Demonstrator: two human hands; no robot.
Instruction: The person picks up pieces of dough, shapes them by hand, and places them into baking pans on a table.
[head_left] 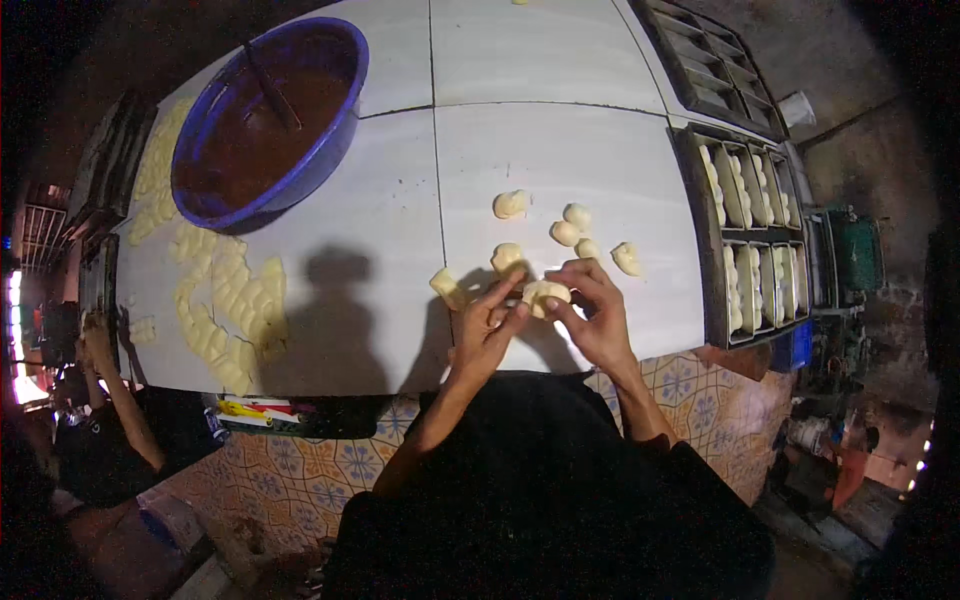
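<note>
Nearest, both hands meeting at the table's near edge over one pale dough piece [545, 294]: left hand [487, 330] pinching its left side with fingertips closed on it, right hand [598, 315] curled around its right side, thumb pressed against it. Just beyond, at twelve o'clock from the hands, a loose scatter of small dough lumps [567, 232] lying apart on the white tiled table [560, 150] (six or so, one more at ten o'clock beside the left fingers). Off at three o'clock, a dark metal baking tray [712, 290] with dough filling its narrow moulds. Out at nine o'clock, a heap of cut dough strips [228, 310] along the table's left part. Farther, at eleven o'clock, a big blue basin [345, 120] of brown filling with a stick standing in it. Far left, another person's arm [125, 400] at the table's corner.
</note>
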